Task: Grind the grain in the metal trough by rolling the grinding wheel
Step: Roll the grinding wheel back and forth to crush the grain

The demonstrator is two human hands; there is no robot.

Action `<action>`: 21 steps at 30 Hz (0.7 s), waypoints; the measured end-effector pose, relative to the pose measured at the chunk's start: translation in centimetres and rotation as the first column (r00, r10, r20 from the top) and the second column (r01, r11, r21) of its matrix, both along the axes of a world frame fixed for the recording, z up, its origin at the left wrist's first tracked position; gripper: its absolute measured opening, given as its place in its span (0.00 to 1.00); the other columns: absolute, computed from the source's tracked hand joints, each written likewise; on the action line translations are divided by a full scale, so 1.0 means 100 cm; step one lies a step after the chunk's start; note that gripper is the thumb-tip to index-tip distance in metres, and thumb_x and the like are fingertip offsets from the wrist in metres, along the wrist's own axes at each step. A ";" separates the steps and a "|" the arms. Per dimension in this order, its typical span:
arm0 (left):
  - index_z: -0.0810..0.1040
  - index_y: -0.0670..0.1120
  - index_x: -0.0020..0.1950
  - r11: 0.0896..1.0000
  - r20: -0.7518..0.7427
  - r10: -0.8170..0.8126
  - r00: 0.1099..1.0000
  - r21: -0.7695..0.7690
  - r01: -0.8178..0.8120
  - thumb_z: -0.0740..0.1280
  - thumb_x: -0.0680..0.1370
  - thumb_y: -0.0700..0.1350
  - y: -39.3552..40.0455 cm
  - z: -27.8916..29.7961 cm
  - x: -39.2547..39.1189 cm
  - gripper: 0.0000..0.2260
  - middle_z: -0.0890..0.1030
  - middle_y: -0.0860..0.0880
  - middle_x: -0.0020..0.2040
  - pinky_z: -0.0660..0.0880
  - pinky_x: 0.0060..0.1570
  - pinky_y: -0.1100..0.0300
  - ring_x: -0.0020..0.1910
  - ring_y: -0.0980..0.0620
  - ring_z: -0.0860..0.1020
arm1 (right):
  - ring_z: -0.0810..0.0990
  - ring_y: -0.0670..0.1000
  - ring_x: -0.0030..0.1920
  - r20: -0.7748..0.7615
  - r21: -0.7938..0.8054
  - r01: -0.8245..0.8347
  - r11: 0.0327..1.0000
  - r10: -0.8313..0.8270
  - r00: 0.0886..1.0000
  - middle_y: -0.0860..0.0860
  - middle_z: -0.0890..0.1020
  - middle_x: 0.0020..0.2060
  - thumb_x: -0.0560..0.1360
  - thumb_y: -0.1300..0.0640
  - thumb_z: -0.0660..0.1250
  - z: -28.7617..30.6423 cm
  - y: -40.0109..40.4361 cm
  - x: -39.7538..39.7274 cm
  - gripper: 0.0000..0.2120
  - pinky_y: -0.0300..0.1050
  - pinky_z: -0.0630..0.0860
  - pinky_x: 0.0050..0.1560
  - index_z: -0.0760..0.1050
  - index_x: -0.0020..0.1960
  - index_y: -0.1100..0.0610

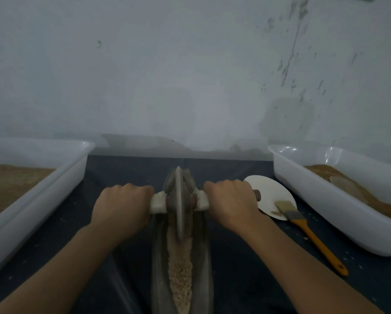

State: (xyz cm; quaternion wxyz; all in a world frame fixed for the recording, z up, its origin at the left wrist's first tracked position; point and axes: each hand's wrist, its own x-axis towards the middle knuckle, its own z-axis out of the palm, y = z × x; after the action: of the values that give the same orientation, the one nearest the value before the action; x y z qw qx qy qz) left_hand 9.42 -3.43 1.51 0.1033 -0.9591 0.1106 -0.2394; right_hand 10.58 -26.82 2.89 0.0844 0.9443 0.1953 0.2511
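**Both hands on the axle, wheel standing in the trough**

Pale, scuffed wall (190,75) fills the upper half of your view, and below it a counter (126,177) covered in dark blue sheeting runs toward you. Two white plastic bins flank the work. You have the left bin (42,184) at the edge of the view, holding a flat bed of brown ground material. Opposite it, the right bin (326,200) holds a similar brown heap with a pale scoop-like shape lying half buried in it.

Between the bins, the long metal trough (158,257) lies lengthwise, pointing from you toward the wall. Coarse tan grain (181,268) fills its channel along the near stretch. The grinding wheel (179,200) stands upright on its edge in the channel, toward the far half of the trough, with its lower rim resting in the grain.

Your left hand (119,207) has its fingers curled tightly around the axle on the left side of the wheel, just beside a white wrapped collar (158,203). Your right hand (230,200) grips the axle on the other side in the same way, next to a second white collar (201,200); the brown wooden end of the handle (257,194) sticks out past your knuckles.

Just right of your right hand, a round white disc (269,191) lies flat on the counter. A paintbrush (303,227) with an orange handle rests with its bristles on the disc's near edge, the handle angling toward you. Small pale crumbs are scattered over the sheeting.
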 end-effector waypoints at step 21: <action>0.67 0.55 0.40 0.991 -0.081 0.041 0.996 -0.122 -0.051 0.61 0.72 0.58 0.000 0.000 -0.003 0.08 0.72 0.55 0.34 0.68 0.34 0.59 0.37 0.53 0.77 | 0.75 0.53 0.33 -0.002 -0.029 -0.033 0.999 0.033 0.999 0.50 0.79 0.36 0.70 0.53 0.68 0.006 0.005 0.001 0.08 0.45 0.61 0.32 0.71 0.45 0.52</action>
State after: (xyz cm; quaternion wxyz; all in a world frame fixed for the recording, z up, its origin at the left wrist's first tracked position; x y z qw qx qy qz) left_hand 9.11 -3.43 1.50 0.0448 -0.9745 0.0772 -0.2058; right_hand 10.71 -26.35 3.51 0.0938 0.9399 0.2146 0.2486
